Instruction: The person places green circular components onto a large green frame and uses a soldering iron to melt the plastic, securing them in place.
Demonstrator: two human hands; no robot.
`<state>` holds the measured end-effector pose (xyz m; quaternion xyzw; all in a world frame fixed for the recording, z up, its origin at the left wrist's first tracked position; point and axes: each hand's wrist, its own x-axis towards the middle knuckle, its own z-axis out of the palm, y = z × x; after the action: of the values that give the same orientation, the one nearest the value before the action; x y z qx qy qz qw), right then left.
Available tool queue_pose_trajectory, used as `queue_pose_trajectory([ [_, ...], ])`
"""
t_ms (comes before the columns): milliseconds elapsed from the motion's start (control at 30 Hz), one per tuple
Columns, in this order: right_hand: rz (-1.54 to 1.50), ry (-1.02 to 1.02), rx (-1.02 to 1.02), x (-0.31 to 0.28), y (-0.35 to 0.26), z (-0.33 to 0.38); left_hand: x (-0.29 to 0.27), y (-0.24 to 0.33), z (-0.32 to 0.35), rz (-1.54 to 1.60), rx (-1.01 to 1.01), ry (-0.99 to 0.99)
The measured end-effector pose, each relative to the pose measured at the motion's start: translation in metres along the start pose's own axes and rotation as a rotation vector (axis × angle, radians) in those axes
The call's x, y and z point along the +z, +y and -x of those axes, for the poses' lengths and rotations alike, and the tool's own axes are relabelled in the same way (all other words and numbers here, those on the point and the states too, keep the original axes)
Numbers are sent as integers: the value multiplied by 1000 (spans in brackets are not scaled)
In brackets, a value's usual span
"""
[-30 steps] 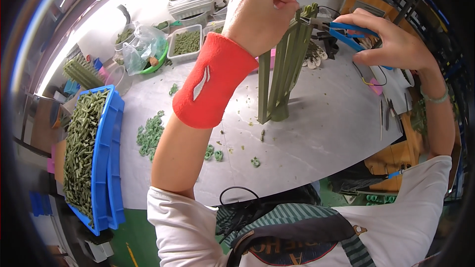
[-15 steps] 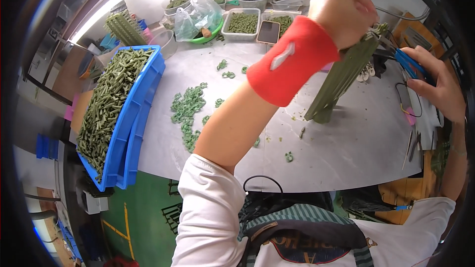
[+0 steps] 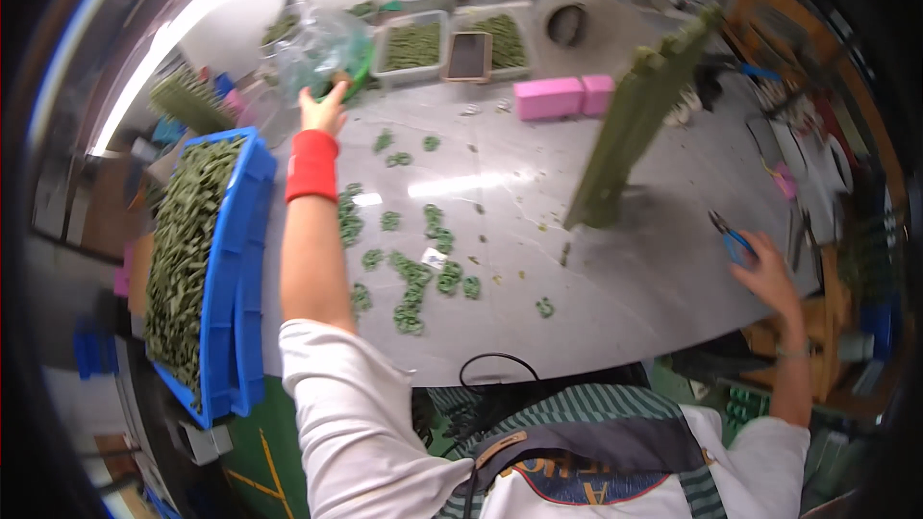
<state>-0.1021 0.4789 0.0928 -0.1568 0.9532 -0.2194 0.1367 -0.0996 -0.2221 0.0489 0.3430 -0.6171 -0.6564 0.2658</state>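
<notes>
My left hand (image 3: 324, 113), with a red wristband (image 3: 312, 166) on its wrist, stretches over the far left of the table with thumb and fingers apart. Its fingertips are at a small brown object (image 3: 340, 81), by a green basin (image 3: 361, 67) with a clear plastic bag (image 3: 317, 50). Low on the right side, my right hand (image 3: 767, 274) is closed on blue-handled pliers (image 3: 735, 242), jaws pointing up and left. A tall green ridged piece (image 3: 630, 130) stands tilted on the table between my hands. Small green looped pieces (image 3: 411, 279) lie scattered left of it.
Blue trays (image 3: 252, 279) heaped with short green pieces (image 3: 187, 269) stand at the left. Tubs of green pieces (image 3: 413, 45), a phone (image 3: 469, 56) and pink blocks (image 3: 550, 99) line the back. A black cable (image 3: 500, 358) loops at the front edge.
My left hand has left the top of the tall green piece and swung left to the basin. My right hand has come down toward me with the pliers. The view has shifted.
</notes>
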Motion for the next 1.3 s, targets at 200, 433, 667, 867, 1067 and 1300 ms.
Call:
queue_pose_trajectory([
  [200, 449, 146, -170, 35, 55, -19, 63, 21, 163, 4, 308, -598],
  [433, -319, 395, -431, 65, -76, -104, 144, 8, 300, -41, 600, -895],
  [667, -304, 528, -536, 93, -92, -168, 167, -15, 309, -88, 558, -690],
  [867, -565, 427, -662, 32, -126, -141, 161, -22, 313, -90, 417, -644],
  [1067, -267, 826, -717, 8, -150, -158, 164, -30, 315, -118, 426, -619],
  [1300, -130, 1165, -934, -38, -186, -142, 164, -29, 312, -145, 434, -648],
])
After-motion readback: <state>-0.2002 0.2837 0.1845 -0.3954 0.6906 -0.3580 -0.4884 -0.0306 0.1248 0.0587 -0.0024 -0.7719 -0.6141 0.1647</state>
